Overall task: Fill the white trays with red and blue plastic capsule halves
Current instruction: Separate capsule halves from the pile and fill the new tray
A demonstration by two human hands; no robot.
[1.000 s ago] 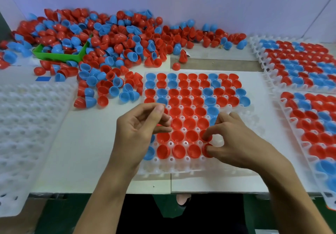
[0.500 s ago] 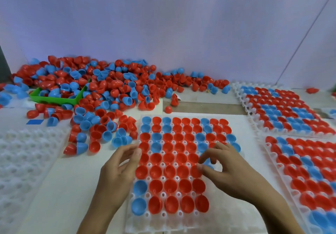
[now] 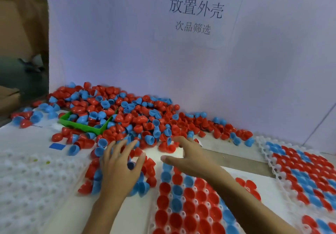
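A big heap of loose red and blue capsule halves (image 3: 138,119) spreads along the back wall and down to the near left. The white tray in front of me (image 3: 169,210) holds red and blue halves in its pockets. My left hand (image 3: 120,168) lies spread, fingers straight, over loose halves at the heap's near edge. My right hand (image 3: 189,155) reaches past the tray's far end, fingers spread, fingertips at red halves (image 3: 168,147). I see nothing gripped in either hand.
An empty white tray (image 3: 27,184) lies at the left. Filled trays (image 3: 298,168) lie at the right. A green bin (image 3: 85,124) sits half buried in the heap. A blue tag (image 3: 57,146) lies on the table. A white wall with printed characters stands behind.
Both hands have left the tray's pockets and moved forward to the loose heap. My view has tilted up, showing the wall sign.
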